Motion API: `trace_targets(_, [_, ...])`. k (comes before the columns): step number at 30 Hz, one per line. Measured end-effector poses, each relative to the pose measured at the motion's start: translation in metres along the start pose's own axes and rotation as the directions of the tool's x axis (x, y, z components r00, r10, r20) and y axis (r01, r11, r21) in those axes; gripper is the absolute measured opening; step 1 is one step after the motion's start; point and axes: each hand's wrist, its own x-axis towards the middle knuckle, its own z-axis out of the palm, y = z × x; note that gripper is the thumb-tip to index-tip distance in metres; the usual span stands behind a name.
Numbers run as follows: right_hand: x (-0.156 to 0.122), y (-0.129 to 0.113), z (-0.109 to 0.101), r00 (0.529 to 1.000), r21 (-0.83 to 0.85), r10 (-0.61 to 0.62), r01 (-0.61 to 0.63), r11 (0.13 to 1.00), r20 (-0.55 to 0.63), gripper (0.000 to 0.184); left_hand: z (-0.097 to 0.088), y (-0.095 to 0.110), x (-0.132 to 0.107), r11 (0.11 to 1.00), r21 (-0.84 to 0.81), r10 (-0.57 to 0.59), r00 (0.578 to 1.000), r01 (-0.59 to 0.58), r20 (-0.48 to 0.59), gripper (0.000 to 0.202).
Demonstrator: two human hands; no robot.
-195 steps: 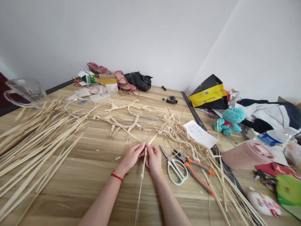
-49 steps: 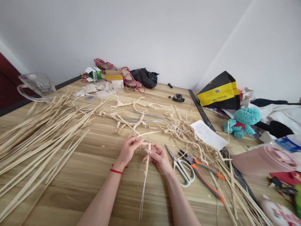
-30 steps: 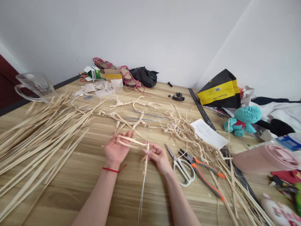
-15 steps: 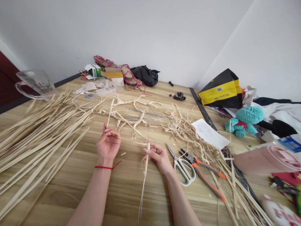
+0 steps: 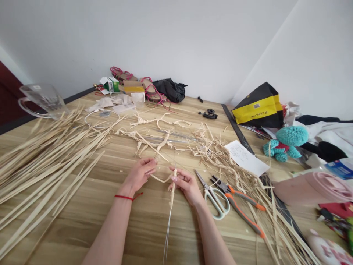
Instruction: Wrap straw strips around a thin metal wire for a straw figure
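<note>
Strip: a pale straw strip sags in a shallow loop between the two hands, just below the middle of the frame.
Left hand: the left hand lies palm down low over the bench, its fingers pinched together on the strip's left end; a red thread circles the wrist.
Right hand: the right hand sits right of centre, its fingers clamped on the top of the stem where the strip meets it.
Stem: the straw-wrapped stem runs almost straight down the frame from the right hand, held off the bench.
Wires: thin bare wires leave the stem's lower end and reach the bottom edge between the forearms.
Scissors: white-handled scissors lie just right of the right hand, blades shut and pointing to the upper left.
Pliers: orange-handled pliers lie just beside the scissors, further right.
Straw: long loose straw fans across the left half of the frame.
Tangle: a tangle of short scraps lies above the scissors.
Figures: woven straw figures lie above the hands, near the centre.
Note: a paper note lies right of the tangle.
Toy: a teal knit toy sits at the right.
Jug: a clear jug stands at the upper left.
</note>
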Motion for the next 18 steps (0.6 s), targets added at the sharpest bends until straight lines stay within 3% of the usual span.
trace_targets(5, [0.0,0.001,0.0,1.0,-0.005,-0.012,0.012,1.0,0.0,0.042,0.001,-0.001,-0.001,0.964,0.262,-0.053,0.998,0.041,0.041,0.026])
trace_targets(12, [-0.001,0.001,0.002,1.0,0.018,-0.001,0.002,1.0,-0.025,0.037,0.004,0.002,-0.003,0.886,0.463,-0.004,0.999,0.022,-0.039,0.031])
trace_targets(18, [0.001,0.002,0.004,0.995,0.088,0.0,0.008,0.996,-0.096,0.031,0.012,0.003,-0.007,0.837,0.547,0.008,1.0,0.005,-0.021,0.033])
